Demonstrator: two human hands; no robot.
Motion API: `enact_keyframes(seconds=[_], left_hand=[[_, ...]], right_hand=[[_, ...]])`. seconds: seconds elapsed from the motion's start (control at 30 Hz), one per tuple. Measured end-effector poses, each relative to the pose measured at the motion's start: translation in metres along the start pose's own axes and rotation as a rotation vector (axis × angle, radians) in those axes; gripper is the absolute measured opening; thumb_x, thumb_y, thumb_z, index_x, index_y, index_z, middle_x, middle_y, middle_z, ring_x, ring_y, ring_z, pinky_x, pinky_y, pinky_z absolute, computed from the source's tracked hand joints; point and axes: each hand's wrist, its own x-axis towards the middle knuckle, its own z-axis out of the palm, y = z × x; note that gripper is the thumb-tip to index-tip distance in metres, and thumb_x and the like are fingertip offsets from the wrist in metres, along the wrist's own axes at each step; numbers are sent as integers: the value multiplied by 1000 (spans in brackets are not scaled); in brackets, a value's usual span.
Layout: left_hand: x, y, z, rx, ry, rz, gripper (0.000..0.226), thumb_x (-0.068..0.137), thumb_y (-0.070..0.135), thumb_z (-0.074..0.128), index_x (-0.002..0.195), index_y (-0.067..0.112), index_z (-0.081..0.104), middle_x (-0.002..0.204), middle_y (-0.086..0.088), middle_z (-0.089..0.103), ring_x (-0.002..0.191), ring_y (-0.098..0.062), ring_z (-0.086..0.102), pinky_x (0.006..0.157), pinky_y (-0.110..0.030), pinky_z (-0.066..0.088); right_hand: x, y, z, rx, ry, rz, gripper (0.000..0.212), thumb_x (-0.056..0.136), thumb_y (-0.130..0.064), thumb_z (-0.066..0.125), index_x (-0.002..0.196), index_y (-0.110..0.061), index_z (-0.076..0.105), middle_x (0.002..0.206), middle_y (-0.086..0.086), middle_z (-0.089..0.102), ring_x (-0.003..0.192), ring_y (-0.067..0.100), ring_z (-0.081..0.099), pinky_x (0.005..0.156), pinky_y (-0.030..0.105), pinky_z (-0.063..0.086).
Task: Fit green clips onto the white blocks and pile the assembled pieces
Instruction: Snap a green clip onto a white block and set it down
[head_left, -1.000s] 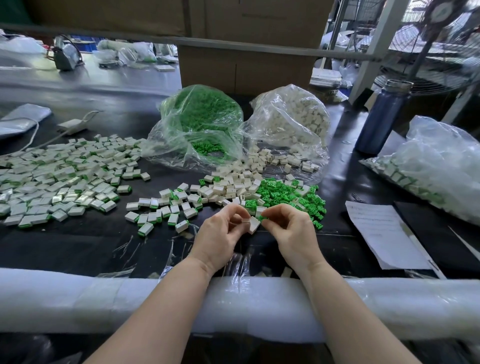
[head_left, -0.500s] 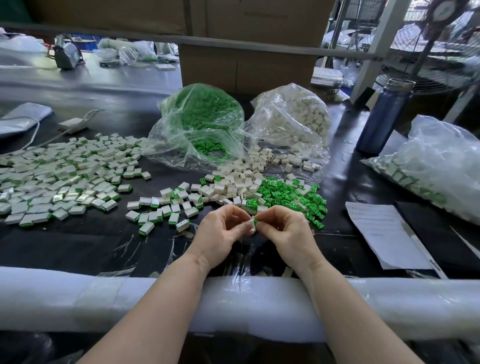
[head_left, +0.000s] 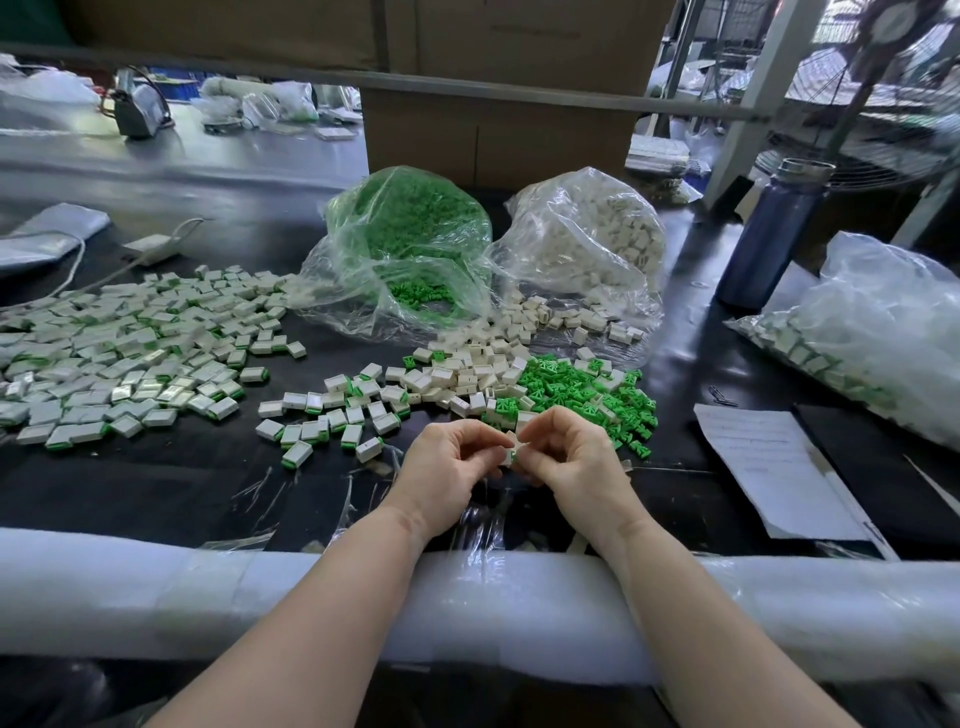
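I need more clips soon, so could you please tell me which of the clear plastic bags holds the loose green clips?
The bag of green clips, standing left of the bag of white blocks; the bag at far right holds white-and-green pieces.

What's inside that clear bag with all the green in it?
The clear bag is packed with small green clips, the same as the loose green clips spilled nearer the hands. Only the outer layer shows through the plastic; whatever lies deeper in the heap is covered.

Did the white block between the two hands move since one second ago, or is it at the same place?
Yes, slightly. The white block, pinched by left hand and right hand, shifted a little left, away from the paper sheet, and now shows less between the fingers.
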Motion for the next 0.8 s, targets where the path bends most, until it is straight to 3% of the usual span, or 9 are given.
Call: enact_keyframes(seconds=[0.2, 0.43, 0.63, 0.8], left_hand=[[-2, 2, 0, 53, -31, 16, 16, 84, 0, 63, 81, 14, 69, 73, 1, 66, 67, -6, 58, 71, -12, 48], [-3, 4, -1, 72, -65, 14, 17, 83, -3, 62, 79, 12, 68, 64, 8, 61, 55, 7, 55, 62, -7, 43], [-2, 0, -1, 140, -78, 11, 12, 82, 2, 66, 83, 14, 70, 72, 2, 64, 70, -10, 57, 77, -24, 49], [-2, 1, -1, 77, -61, 25, 13, 83, 5, 66, 90, 15, 69, 83, -3, 70, 78, -13, 63, 81, -26, 52]], right_hand=[[-1, -2, -2, 1, -45, 3, 22, 79, 8, 65, 75, -13, 58, 68, -3, 62, 62, 3, 58, 64, 18, 50], [0, 1, -3, 23, -80, 5, 26, 78, 10, 65, 72, -14, 59, 64, -9, 62, 58, -1, 59, 59, 14, 47], [1, 2, -3, 16, -98, -7, 30, 77, 12, 64, 70, -16, 59, 60, -11, 65, 58, -1, 60, 58, 12, 47], [2, 2, -2, 88, -34, 5, 20, 79, 7, 65, 75, -12, 60, 64, 0, 63, 54, 4, 57, 55, 17, 48]])
